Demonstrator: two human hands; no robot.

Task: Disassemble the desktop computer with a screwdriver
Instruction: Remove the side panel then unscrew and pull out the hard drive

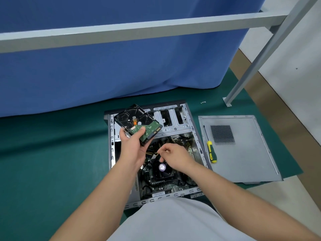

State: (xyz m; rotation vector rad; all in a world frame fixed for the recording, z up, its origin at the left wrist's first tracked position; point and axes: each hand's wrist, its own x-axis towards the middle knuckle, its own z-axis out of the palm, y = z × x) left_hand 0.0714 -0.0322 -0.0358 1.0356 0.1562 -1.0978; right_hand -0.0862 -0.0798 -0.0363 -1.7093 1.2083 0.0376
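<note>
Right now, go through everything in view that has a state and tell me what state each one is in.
Computer case: lying on its side, open, side panel off.
Hard drive: out of the case, gripped in the left hand, circuit board up.
Right hand: fingers pinching a cable over the motherboard.
Side panel: removed, flat on the mat.
Screwdriver: idle, lying on the side panel.
Screws: loose on the mat.

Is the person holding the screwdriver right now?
No, the screwdriver lies on the removed side panel, while the left hand holds the hard drive and the right hand pinches a cable inside the case.
</note>
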